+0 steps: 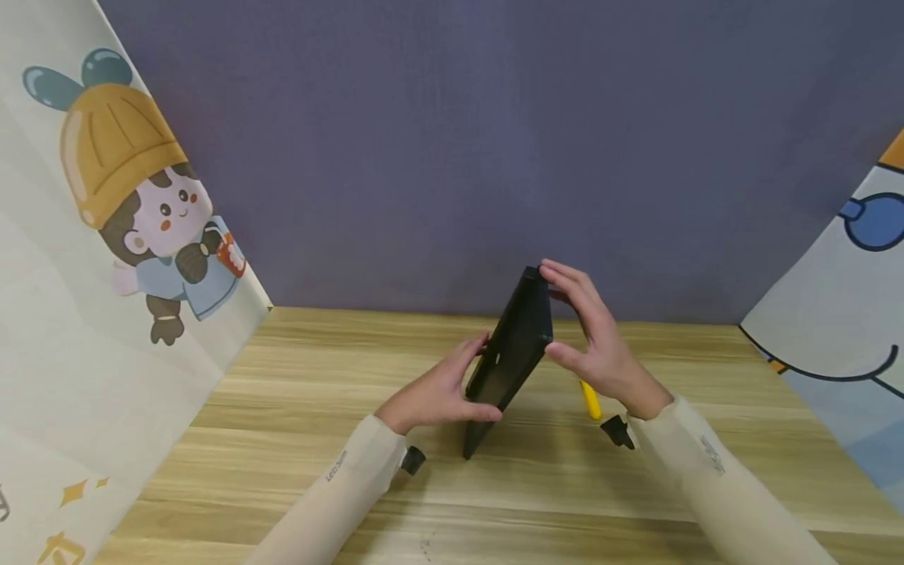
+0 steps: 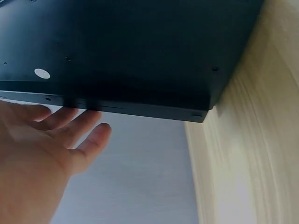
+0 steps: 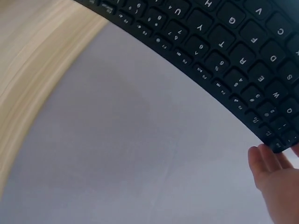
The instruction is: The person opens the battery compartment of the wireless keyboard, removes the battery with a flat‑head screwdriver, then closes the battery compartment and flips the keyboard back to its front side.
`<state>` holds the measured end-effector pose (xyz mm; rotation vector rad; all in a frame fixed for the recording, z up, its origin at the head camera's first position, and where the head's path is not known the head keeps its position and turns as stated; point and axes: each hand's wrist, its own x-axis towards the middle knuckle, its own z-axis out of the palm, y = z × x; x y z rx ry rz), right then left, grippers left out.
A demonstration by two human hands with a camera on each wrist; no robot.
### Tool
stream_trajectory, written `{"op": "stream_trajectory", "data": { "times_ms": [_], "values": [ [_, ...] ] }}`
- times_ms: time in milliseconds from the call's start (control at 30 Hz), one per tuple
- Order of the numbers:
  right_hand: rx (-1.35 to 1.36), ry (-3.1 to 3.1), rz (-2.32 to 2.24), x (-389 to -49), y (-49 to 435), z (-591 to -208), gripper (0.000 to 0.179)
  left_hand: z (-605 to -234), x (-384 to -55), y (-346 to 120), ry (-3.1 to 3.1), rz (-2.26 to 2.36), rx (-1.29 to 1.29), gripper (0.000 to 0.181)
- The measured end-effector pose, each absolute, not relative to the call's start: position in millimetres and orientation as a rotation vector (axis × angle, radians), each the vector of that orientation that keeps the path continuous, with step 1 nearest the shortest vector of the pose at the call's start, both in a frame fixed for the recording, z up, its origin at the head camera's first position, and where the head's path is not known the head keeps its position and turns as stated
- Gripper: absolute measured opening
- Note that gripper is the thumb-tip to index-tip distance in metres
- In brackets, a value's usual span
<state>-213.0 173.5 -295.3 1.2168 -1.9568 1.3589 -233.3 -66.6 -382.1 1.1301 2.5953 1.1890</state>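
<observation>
"Where's the keyboard (image 1: 519, 337)?"
"Tilted up on end, its low end at the table (image 1: 318, 369)"
"And the hands?"
"The right hand (image 1: 603, 349) pinches the top end between fingers and thumb; the left hand (image 1: 441, 390) is loosely spread, fingertips touching one edge"

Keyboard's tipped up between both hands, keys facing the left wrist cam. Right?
Wrong camera: the keys show in the right wrist view; the left wrist view shows the underside. The keyboard is tipped up between the left hand and right hand, as you say.
</observation>
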Motion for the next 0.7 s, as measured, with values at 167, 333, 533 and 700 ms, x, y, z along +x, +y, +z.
{"op": "stream_trajectory", "data": {
  "times_ms": [167, 333, 533, 700],
  "values": [
    [1.226, -1.954, 1.367, -219.0, 187.1, -304.7, 0.087, -387.2, -233.0, -67.7, 2.604, 1.050, 1.052, 0.111],
    [1.201, -1.985, 1.374, -213.4, 197.3, -303.6, 0.083, -391.9, -233.3, -68.0, 2.609, 0.979, 1.052, 0.114],
    [1.200, -1.987, 1.413, -193.9, 200.5, -289.6, 0.077, -398.2, -232.5, -70.3, 2.603, 0.898, 1.053, 0.116],
    [1.207, -1.978, 1.408, -187.3, 207.7, -288.0, 0.074, -403.2, -232.4, -72.1, 2.593, 0.856, 1.030, 0.115]
  ]
}}
